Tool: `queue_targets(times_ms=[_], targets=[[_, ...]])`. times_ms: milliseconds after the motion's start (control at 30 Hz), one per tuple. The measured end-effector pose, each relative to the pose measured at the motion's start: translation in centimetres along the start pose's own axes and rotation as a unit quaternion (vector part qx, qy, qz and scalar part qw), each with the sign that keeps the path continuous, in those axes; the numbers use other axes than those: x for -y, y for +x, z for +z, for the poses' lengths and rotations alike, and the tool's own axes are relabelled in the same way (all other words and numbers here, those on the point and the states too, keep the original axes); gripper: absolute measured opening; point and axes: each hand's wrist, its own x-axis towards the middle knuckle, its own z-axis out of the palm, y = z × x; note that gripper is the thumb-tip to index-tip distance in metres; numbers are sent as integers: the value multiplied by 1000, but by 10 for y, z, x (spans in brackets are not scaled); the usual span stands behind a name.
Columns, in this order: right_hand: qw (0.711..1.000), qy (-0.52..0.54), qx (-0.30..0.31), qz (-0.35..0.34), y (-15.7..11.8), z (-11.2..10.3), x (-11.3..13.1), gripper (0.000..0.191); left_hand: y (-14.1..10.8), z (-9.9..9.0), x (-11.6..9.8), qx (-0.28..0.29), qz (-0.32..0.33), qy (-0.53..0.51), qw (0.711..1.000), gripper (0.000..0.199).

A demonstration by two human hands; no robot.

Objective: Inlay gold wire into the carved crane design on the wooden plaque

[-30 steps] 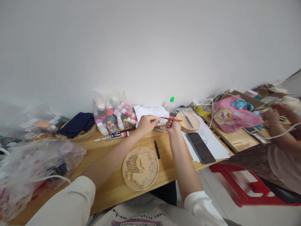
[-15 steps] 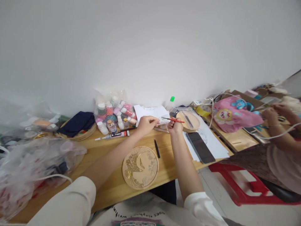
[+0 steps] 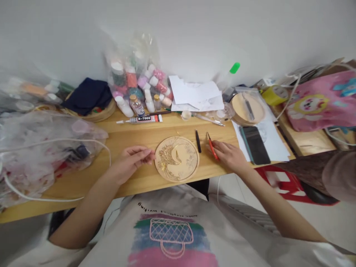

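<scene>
A round wooden plaque lies near the table's front edge, its left side covered by a gold bird outline and its right side by fine drawn lines. Just left of its rim is my left hand, thumb and fingers pinched together; whatever is between them is too small to make out. My right hand rests low on the table with fingers stretched out, touching a small red-handled cutting tool that lies there, dark tip pointing away. Black tweezers lie between that tool and the plaque.
A glue tube, a bag of bead bottles and white papers line the back. A phone lies at right, beside a wooden hoop. Plastic bags with a white cable fill the left.
My view has tilted down. Both hands have come back from the rear papers: the right has brought the red-handled tool down to the table, the left has moved beside the plaque.
</scene>
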Motion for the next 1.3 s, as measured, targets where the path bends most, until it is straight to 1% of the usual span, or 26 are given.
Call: queue_targets(times_ms=[33,67,100,167,200,233,333,433,500,567,600,667,733,767,833,933,1067,1167,1300], targets=[[998,-35,34,-33,1,-4,0,21,-5,-3,5,-11,-15,-16,1000,34],[984,-127,76,-98,4,-8,-1,27,-10,-5,9,-21,-27,-30,999,35],[963,-202,100,-145,6,-11,-2,30,-14,-6,12,-28,-35,-41,998,36],[924,-299,131,-198,12,-16,-4,32,-20,-6,17,-39,-48,-62,996,36],[917,-315,138,-201,14,-18,-5,33,-22,-5,19,-42,-53,-74,995,37],[918,-315,142,-195,15,-20,-6,34,-24,-4,20,-44,-57,-88,993,37],[942,-277,125,-140,18,-21,0,38,-27,-2,23,-41,-67,-126,989,37],[963,-236,91,-98,21,-19,25,33,-29,3,23,-30,-72,-148,986,38],[980,-172,63,-73,26,-15,46,28,-30,8,23,-19,-72,-160,984,38],[987,-145,45,-47,34,-10,60,25,-30,13,23,-3,-69,-173,983,38],[987,-150,41,-25,39,-6,63,23,-30,16,23,6,-65,-180,981,37],[982,-173,50,49,51,1,61,20,-28,20,23,23,-55,-198,978,37],[972,-172,86,135,65,8,55,23,-27,23,23,43,-45,-218,974,38],[966,-165,109,165,72,10,52,26,-26,24,23,53,-40,-228,971,39],[955,-164,143,199,83,14,50,31,-25,25,22,72,-36,-244,967,41],[943,-195,162,214,93,16,58,33,-25,25,24,79,-32,-252,964,43],[941,-217,151,212,103,13,72,35,-18,17,27,49,-12,-226,973,47],[944,-221,158,185,115,17,79,32,2,6,25,11,17,-168,986,41],[951,-222,159,147,138,30,87,25,44,-4,15,-31,69,-61,995,36]])
